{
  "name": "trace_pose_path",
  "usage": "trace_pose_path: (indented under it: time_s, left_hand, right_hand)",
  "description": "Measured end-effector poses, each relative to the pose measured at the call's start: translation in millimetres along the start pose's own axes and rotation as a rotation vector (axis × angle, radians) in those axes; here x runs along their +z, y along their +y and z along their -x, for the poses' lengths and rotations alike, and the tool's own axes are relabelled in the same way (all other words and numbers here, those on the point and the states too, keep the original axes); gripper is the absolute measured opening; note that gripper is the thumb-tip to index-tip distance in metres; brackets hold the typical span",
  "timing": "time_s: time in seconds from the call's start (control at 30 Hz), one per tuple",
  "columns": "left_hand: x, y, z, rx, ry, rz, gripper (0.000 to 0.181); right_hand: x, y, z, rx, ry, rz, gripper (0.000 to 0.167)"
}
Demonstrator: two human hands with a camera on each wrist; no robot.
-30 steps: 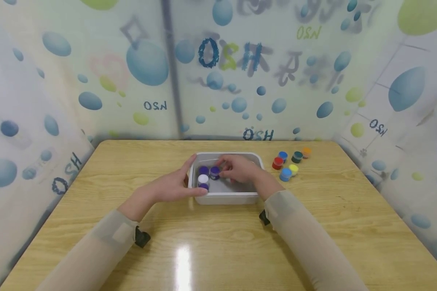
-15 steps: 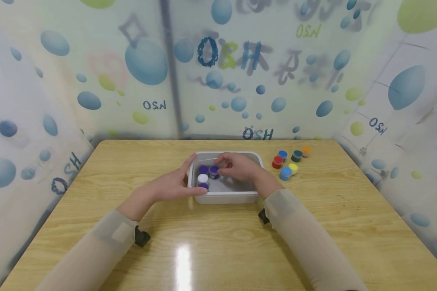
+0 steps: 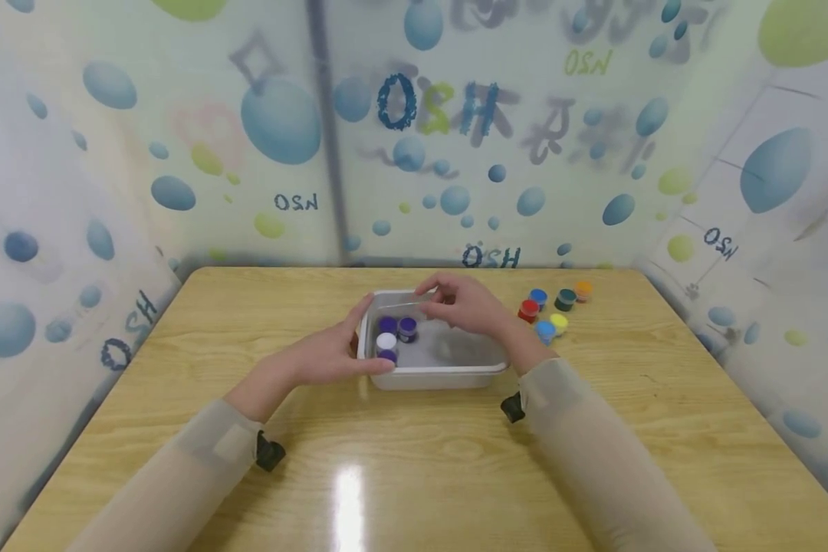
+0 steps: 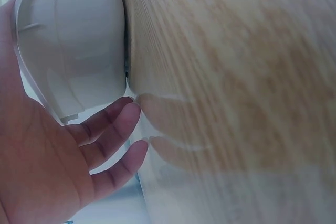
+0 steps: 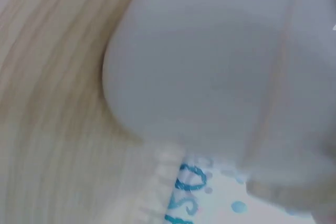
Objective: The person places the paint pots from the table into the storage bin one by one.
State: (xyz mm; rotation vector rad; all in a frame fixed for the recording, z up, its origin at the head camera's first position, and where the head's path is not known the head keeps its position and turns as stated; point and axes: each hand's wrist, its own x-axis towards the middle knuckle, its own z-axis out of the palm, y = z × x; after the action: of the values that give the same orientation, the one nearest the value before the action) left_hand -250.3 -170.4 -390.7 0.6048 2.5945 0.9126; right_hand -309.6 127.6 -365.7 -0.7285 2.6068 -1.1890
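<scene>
In the head view a white plastic tray (image 3: pixel 448 371) stands on the table. My left hand (image 3: pixel 324 353) spans its left end, thumb along the front rim and index finger at the back. In the left wrist view the other fingers (image 4: pixel 121 169) are loosely bent beside the tray wall, with tips at the tabletop. Small jars are grouped in the tray's left part: a white-lidded jar (image 3: pixel 386 343) and purple-lidded jars, one of them the inner purple-lidded jar (image 3: pixel 408 330). Above the tray's back middle hovers my right hand (image 3: pixel 465 301), apart from the jars, no object visible in its fingers.
Right of the tray sits a loose group of jars: a red jar (image 3: pixel 528 310), a light blue jar (image 3: pixel 545 331), a yellow jar (image 3: pixel 559 323), a dark green jar (image 3: pixel 566 299), an orange jar (image 3: pixel 583 290) and a darker blue jar (image 3: pixel 538 298). A patterned curtain (image 3: pixel 414 176) hangs behind the table.
My right hand has let go of the inner purple-lidded jar and moved up and to the right. That jar stays in the tray. The left hand holds its place.
</scene>
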Motion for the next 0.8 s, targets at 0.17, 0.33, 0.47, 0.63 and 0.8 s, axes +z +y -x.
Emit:
trace_pose_path:
  time_s: [0.17, 0.33, 0.47, 0.63, 0.8]
  left_hand:
    - [0.7, -1.2, -0.3, 0.007, 0.012, 0.006, 0.13]
    - [0.2, -1.9, 0.1, -0.01, 0.016, -0.012, 0.13]
    - [0.6, -3.2, 0.2, -0.018, 0.013, -0.017, 0.13]
    - [1.9, -3.8, 0.4, -0.023, 0.012, -0.026, 0.131]
    - [2.6, -3.2, 0.0, -0.029, 0.011, -0.027, 0.131]
  right_hand:
    - [-20, 4, 17.4, 0.018, 0.046, -0.027, 0.034]
    - [-40, 13, 38.4, 0.057, 0.082, -0.035, 0.034]
    - [-55, 26, 56.4, 0.067, 0.114, -0.017, 0.034]
    - [-71, 45, 80.4, 0.105, 0.141, 0.024, 0.032]
    - [-83, 67, 101.5, 0.132, 0.131, 0.056, 0.032]
